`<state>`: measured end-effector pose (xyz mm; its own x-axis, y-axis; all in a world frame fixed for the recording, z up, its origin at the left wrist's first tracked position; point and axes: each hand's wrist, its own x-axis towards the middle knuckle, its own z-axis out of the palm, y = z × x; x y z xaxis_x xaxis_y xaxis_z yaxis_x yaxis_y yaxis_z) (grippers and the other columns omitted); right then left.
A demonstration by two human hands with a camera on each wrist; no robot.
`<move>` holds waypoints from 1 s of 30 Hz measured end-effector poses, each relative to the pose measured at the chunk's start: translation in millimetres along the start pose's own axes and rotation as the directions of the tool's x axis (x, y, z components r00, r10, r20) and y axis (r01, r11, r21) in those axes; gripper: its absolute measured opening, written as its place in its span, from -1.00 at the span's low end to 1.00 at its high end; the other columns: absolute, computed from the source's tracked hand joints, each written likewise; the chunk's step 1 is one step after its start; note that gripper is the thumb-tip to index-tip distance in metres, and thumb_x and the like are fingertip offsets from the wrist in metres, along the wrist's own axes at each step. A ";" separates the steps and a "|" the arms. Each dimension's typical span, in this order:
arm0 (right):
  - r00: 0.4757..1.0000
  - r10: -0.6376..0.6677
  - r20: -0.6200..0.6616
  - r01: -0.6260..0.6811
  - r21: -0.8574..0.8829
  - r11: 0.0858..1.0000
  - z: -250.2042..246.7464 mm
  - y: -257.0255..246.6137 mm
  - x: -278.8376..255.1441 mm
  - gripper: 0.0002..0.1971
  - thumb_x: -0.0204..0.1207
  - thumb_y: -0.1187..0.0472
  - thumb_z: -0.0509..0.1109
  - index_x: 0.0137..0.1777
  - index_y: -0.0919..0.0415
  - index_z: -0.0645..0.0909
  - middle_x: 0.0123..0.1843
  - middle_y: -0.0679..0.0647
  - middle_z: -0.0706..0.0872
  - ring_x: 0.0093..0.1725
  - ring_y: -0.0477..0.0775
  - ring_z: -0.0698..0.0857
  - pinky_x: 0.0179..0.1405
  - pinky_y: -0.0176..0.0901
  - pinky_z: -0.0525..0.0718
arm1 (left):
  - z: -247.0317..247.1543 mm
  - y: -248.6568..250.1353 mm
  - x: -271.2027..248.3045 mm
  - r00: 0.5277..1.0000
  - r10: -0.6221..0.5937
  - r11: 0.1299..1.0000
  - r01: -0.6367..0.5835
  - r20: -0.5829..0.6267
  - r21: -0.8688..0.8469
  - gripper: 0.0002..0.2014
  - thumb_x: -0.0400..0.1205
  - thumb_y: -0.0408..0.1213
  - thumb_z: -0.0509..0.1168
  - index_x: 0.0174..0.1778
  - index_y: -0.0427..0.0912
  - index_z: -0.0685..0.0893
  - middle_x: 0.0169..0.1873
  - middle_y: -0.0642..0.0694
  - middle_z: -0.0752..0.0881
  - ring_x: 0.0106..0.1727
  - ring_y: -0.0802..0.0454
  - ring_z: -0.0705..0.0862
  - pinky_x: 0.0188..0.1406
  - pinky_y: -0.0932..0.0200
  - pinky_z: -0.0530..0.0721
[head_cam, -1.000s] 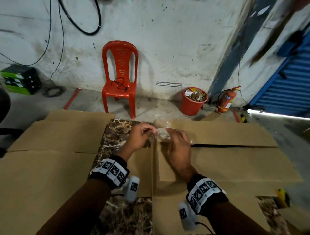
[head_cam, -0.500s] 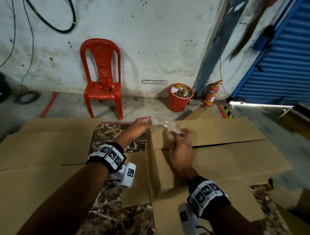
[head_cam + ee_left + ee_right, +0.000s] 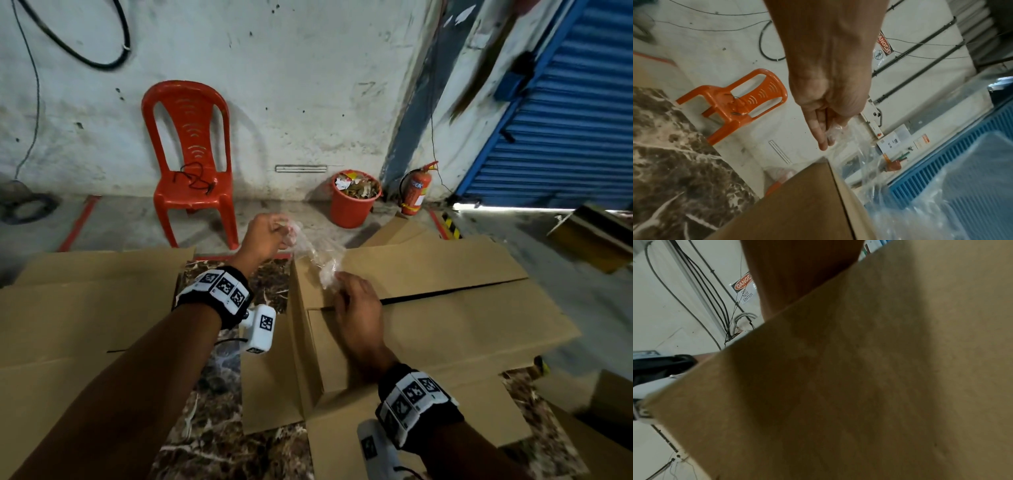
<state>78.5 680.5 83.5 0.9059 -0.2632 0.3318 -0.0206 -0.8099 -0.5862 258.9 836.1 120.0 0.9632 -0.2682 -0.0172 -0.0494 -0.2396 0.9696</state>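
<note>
A clear, crinkled plastic bag [image 3: 315, 255] is stretched between both hands above the far corner of a flat cardboard sheet [image 3: 445, 325]. My left hand [image 3: 270, 236] is raised and pinches the bag's upper end; in the left wrist view the fingers [image 3: 824, 129] close on the clear film [image 3: 869, 162]. My right hand [image 3: 352, 301] rests low on the cardboard and holds the bag's lower end at its fingertips. The right wrist view is filled by cardboard [image 3: 879, 386], and the right fingers are hidden there.
More flat cardboard [image 3: 68, 325] lies on the left of the marble-patterned table [image 3: 219, 411]. Beyond the table stand a red plastic chair [image 3: 191, 157], a red bucket of scraps [image 3: 354, 202] and a fire extinguisher [image 3: 416, 190]. A blue roller shutter [image 3: 565, 120] is at the right.
My left hand has lifted up and away to the left, pulling the bag out longer. The right hand has stayed low on the cardboard. The head view has swung to the right.
</note>
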 end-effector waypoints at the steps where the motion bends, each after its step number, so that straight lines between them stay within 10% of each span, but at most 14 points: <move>1: 1.000 0.005 -0.012 -0.005 0.014 1.000 0.0 0.8 0.8 -0.68 0.63 0.27 0.34 0.37 0.11 0.61 0.30 0.05 0.68 0.24 0.03 0.62 0.24 0.00 0.66 | 1.8 3.6 0.3 0.999 -0.041 0.998 0.042 0.009 -0.050 -0.76 0.68 -0.48 0.27 0.25 -0.24 0.58 -0.02 -0.37 0.77 -0.17 -0.30 0.80 -0.07 -0.27 0.79; 7: 0.949 0.253 -0.188 -0.207 0.233 0.950 -2.8 8.3 12.0 -0.70 0.59 0.36 0.38 0.26 0.07 0.66 0.25 -0.06 0.59 0.14 -0.17 0.61 0.26 -0.24 0.63 | 5.8 20.4 -13.8 0.992 -0.104 0.961 0.118 0.068 -0.251 -0.83 0.65 -0.55 0.18 -0.09 -0.22 0.60 -0.16 -0.32 0.80 -0.16 -0.24 0.82 -0.13 -0.03 0.79; 14: 0.920 0.352 -0.172 -0.291 0.300 0.908 -0.8 10.5 33.0 -0.82 0.57 0.33 0.36 -0.15 0.01 0.62 -0.14 -0.10 0.75 -0.11 -0.10 0.71 0.05 -0.10 0.71 | -14.4 10.8 -1.7 0.937 -0.238 0.908 0.121 -0.256 -0.401 -0.82 0.68 -0.52 0.15 -0.09 -0.18 0.59 -0.17 -0.28 0.68 -0.36 -0.05 0.64 -0.66 0.28 0.57; 23: 0.998 0.053 -0.020 -0.054 -0.071 0.996 11.4 9.0 24.9 -0.80 0.66 0.07 0.30 -0.09 0.10 0.70 0.00 0.01 0.66 -0.01 0.04 0.62 0.01 -0.04 0.65 | -36.8 31.8 2.7 0.830 -0.303 0.753 -0.092 -0.468 -0.651 -0.75 0.72 -0.47 0.13 -0.14 -0.06 0.60 0.11 -0.17 0.72 0.03 -0.17 0.73 -0.11 -0.08 0.77; 30: 0.973 0.115 0.199 -0.147 0.157 0.977 -3.9 -12.7 40.1 -0.66 0.53 0.02 0.46 0.28 0.06 0.66 0.19 0.04 0.71 0.19 0.08 0.68 0.22 -0.07 0.64 | -39.0 47.9 -13.4 0.918 -0.234 0.814 0.006 -0.319 -0.581 -0.88 0.69 -0.49 0.14 0.06 -0.24 0.52 0.02 -0.32 0.71 -0.04 -0.25 0.76 -0.14 -0.06 0.81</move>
<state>113.4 678.2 107.0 0.9635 -0.2447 0.1089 -0.0868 -0.6699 -0.7373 253.9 864.7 176.2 0.9804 0.1073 -0.1653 0.1191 0.3457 0.9308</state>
